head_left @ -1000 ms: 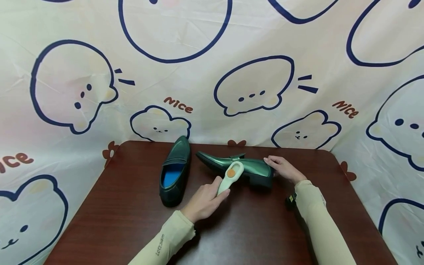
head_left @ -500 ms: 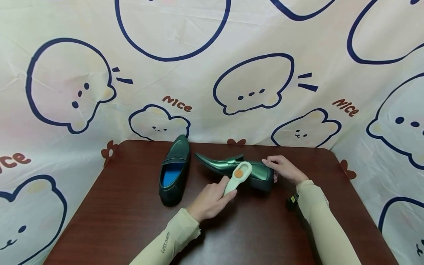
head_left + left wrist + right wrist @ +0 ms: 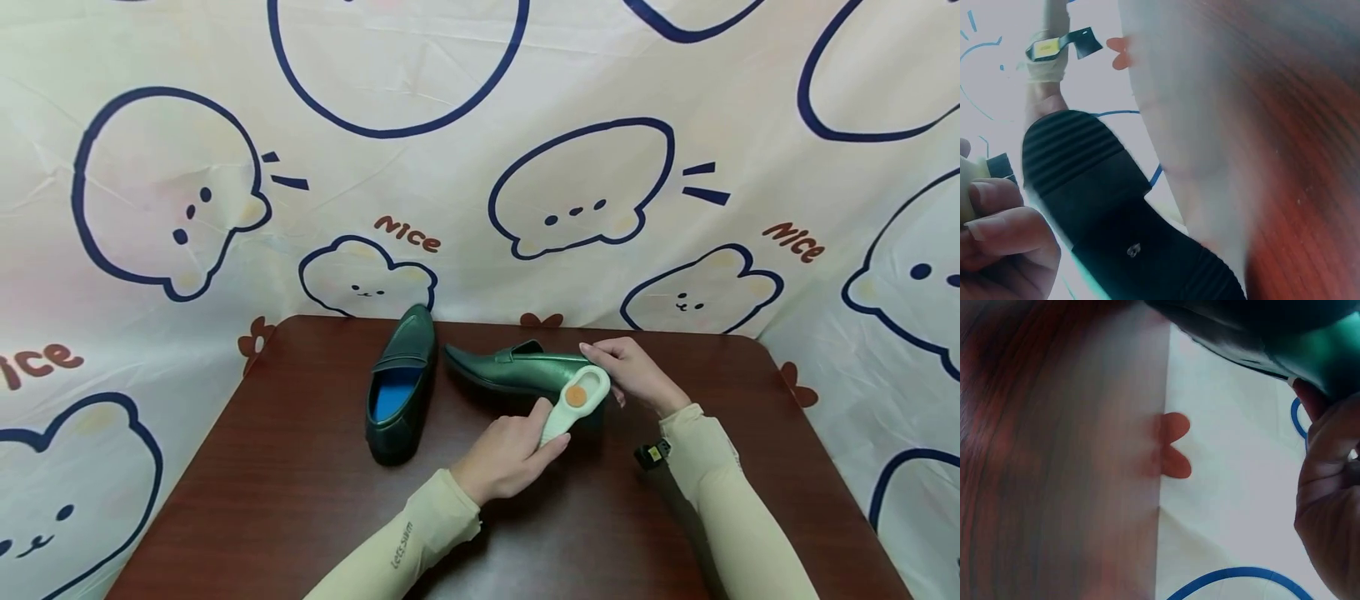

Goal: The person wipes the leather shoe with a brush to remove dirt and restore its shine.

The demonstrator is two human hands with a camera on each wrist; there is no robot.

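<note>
Since the earlier frame, your pale green tool (image 3: 573,403) has moved rightward, to the heel end of the held green shoe (image 3: 510,372), right of centre in the head view. Your left hand (image 3: 506,454) curls around the tool's handle; your right hand (image 3: 636,372) pinches the shoe's heel rim. The other green shoe (image 3: 401,379) stands left of centre on the brown table (image 3: 285,475).

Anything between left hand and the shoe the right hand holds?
Only the pale green tool the left hand grips, its looped end overlapping the held shoe beside the right hand in the head view. Nothing else visible intervenes; the other shoe stands apart.
</note>
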